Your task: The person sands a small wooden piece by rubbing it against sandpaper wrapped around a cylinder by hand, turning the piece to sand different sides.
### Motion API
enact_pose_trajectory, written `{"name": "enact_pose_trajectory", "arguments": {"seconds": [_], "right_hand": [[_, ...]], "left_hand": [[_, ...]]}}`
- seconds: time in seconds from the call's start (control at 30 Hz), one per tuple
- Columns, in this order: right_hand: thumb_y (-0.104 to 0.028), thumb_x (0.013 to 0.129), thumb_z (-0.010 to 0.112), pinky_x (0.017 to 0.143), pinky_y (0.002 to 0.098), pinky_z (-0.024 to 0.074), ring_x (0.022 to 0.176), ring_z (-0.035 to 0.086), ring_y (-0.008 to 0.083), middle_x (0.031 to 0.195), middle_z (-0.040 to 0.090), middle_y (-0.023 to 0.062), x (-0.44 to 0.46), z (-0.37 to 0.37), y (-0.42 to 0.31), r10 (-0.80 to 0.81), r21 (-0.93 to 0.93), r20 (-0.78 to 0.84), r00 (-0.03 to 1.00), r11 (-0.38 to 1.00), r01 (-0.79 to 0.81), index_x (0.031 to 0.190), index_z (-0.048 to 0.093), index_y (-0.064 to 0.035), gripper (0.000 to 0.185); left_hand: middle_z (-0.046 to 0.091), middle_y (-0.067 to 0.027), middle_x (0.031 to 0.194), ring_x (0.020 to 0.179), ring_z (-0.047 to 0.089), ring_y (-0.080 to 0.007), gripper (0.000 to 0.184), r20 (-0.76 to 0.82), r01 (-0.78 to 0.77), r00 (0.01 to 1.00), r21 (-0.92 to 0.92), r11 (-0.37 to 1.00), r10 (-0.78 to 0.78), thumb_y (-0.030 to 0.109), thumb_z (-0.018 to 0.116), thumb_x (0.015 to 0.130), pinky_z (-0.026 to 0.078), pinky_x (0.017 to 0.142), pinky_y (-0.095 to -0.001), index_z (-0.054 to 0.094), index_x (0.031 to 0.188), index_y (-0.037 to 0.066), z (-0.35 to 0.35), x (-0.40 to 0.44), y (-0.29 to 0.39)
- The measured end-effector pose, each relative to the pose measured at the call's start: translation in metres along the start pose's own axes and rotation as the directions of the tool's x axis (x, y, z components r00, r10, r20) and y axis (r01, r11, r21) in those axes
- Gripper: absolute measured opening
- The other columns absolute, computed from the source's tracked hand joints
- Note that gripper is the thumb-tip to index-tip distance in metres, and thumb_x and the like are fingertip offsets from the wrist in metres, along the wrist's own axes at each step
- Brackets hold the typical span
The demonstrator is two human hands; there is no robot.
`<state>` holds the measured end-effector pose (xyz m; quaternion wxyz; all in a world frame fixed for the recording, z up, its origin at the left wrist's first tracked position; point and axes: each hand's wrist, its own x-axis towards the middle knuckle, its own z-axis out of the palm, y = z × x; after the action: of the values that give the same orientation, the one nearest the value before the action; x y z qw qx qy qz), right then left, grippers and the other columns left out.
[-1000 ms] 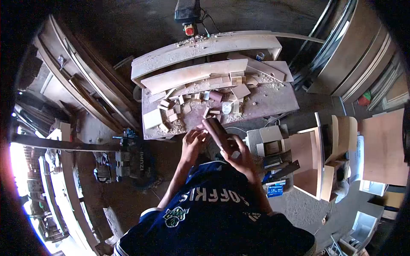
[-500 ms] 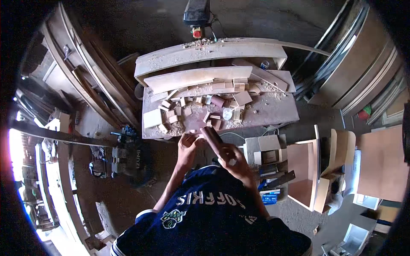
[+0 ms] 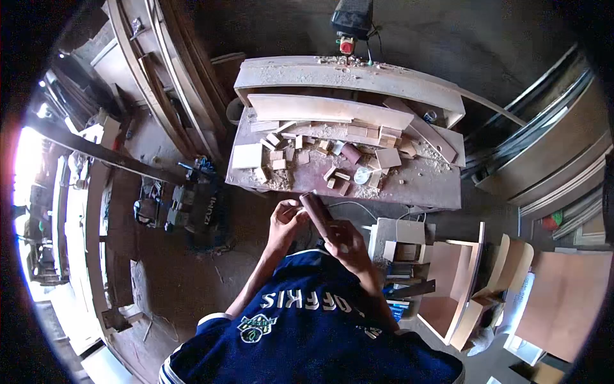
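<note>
A dark reddish-brown cylinder (image 3: 316, 213), like rolled sandpaper, slants in front of my body. Wrapped round its lower end is my right hand (image 3: 345, 244). Close to its upper left side, my left hand (image 3: 285, 223) has fingers pinched together on a small pale piece (image 3: 300, 209), partly hidden by the fingers. Beyond both hands, small wood blocks (image 3: 279, 164) and a second brown roll (image 3: 351, 152) lie among shavings on the worktable (image 3: 422, 189). A whitish round item (image 3: 362, 175) lies to the right of the blocks.
Long pale boards (image 3: 329, 109) lie across the worktable's far side. A dark machine head with a red switch (image 3: 346, 46) stands behind. Boxes and panels (image 3: 446, 274) stand at right, a black machine (image 3: 192, 206) at left. Long planks (image 3: 157, 86) lean at the upper left.
The view has turned, so the worktable appears farther right. My hands stay close together around the cylinder, and the small piece in my left hand is now more hidden behind it.
</note>
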<state>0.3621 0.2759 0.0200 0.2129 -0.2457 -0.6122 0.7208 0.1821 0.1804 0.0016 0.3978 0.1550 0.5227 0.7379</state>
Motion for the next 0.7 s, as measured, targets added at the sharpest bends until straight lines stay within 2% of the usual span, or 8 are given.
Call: {"name": "enact_pose_trajectory", "arguments": {"seconds": [0.1, 0.2, 0.3, 0.33, 0.4, 0.43, 0.57, 0.7], "right_hand": [[-0.017, 0.078, 0.071, 0.080, 0.0327, 0.0481, 0.089, 0.059, 0.0179, 0.096, 0.063, 0.0073, 0.006, 0.003, 0.013, 0.069, -0.116, -0.063, 0.996, 0.990, -0.076, 0.109, 0.055, -0.0026, 0.038], [-0.016, 0.079, 0.071, 0.080, 0.0331, 0.0488, 0.090, 0.058, 0.0175, 0.099, 0.061, 0.0075, 0.008, 0.003, 0.015, -0.020, -0.141, -0.071, 0.997, 0.990, 0.009, 0.110, 0.054, -0.0022, 0.038], [-0.019, 0.079, 0.073, 0.079, 0.0327, 0.0497, 0.091, 0.059, 0.0185, 0.100, 0.062, 0.0078, 0.003, 0.010, -0.005, 0.145, 0.166, 0.004, 0.989, 0.976, -0.144, 0.113, 0.054, -0.0024, 0.042], [-0.025, 0.082, 0.073, 0.076, 0.0256, 0.0477, 0.086, 0.059, 0.0095, 0.098, 0.062, 0.0044, 0.008, 0.006, 0.011, 0.011, -0.180, -0.069, 0.998, 0.983, -0.023, 0.122, 0.050, -0.0056, 0.050], [-0.030, 0.082, 0.074, 0.075, 0.0257, 0.0476, 0.085, 0.059, 0.0102, 0.098, 0.062, 0.0047, 0.005, 0.001, 0.021, -0.042, -0.259, -0.092, 0.995, 0.966, 0.017, 0.122, 0.049, -0.0049, 0.054], [-0.033, 0.082, 0.074, 0.075, 0.0266, 0.0481, 0.085, 0.059, 0.0117, 0.098, 0.062, 0.0049, 0.004, 0.003, 0.026, -0.075, -0.149, -0.064, 0.995, 0.987, 0.064, 0.122, 0.048, -0.0037, 0.056], [-0.031, 0.082, 0.074, 0.077, 0.0265, 0.0489, 0.086, 0.060, 0.0117, 0.098, 0.062, 0.0054, 0.002, 0.004, 0.028, -0.024, -0.128, -0.033, 0.999, 0.992, 0.019, 0.123, 0.047, -0.0029, 0.056], [-0.030, 0.083, 0.073, 0.077, 0.0267, 0.0489, 0.086, 0.060, 0.0112, 0.099, 0.062, 0.0053, 0.006, 0.008, 0.026, -0.099, -0.271, -0.039, 0.994, 0.959, 0.085, 0.122, 0.048, -0.0028, 0.054]], "left_hand": [[0.066, -0.0103, 0.103, 0.092, 0.064, -0.0162, 0.031, 0.004, 0.011, 1.000, -0.001, 1.000, -0.011, 0.007, 0.069, 0.085, 0.051, 0.081, -0.0276, 0.051, 0.110, 0.005, -0.005, -0.003, 0.003], [0.066, -0.0103, 0.104, 0.095, 0.064, -0.0170, 0.030, 0.058, 0.008, 0.998, -0.104, 0.995, -0.002, 0.007, 0.069, 0.086, 0.050, 0.082, -0.0275, 0.051, 0.110, 0.006, -0.010, -0.006, -0.001], [0.066, -0.0105, 0.104, 0.095, 0.064, -0.0169, 0.032, 0.059, 0.030, 0.998, -0.073, 0.997, -0.025, 0.008, 0.068, 0.086, 0.050, 0.082, -0.0274, 0.050, 0.112, 0.006, -0.013, -0.005, -0.007], [0.066, -0.0102, 0.103, 0.095, 0.064, -0.0162, 0.032, 0.079, 0.031, 0.997, -0.081, 0.996, -0.025, 0.007, 0.068, 0.086, 0.050, 0.081, -0.0274, 0.049, 0.112, 0.005, -0.011, -0.007, -0.002], [0.065, -0.0111, 0.104, 0.095, 0.064, -0.0164, 0.031, 0.068, 0.052, 0.997, -0.108, 0.993, -0.045, 0.006, 0.068, 0.087, 0.051, 0.083, -0.0282, 0.049, 0.111, 0.005, -0.009, -0.006, -0.003], [0.065, -0.0125, 0.105, 0.096, 0.064, -0.0172, 0.030, 0.019, 0.077, 0.997, -0.074, 0.994, -0.076, 0.006, 0.067, 0.087, 0.051, 0.086, -0.0293, 0.049, 0.111, 0.004, -0.009, -0.005, -0.005], [0.066, -0.0137, 0.105, 0.098, 0.063, -0.0178, 0.026, 0.066, 0.055, 0.997, -0.090, 0.994, -0.049, 0.005, 0.067, 0.088, 0.050, 0.088, -0.0299, 0.050, 0.108, 0.003, -0.009, -0.006, -0.002], [0.066, -0.0131, 0.104, 0.097, 0.063, -0.0175, 0.026, 0.027, 0.050, 0.998, -0.092, 0.994, -0.048, 0.005, 0.067, 0.087, 0.051, 0.087, -0.0296, 0.050, 0.108, 0.003, -0.019, -0.007, -0.009]]}}
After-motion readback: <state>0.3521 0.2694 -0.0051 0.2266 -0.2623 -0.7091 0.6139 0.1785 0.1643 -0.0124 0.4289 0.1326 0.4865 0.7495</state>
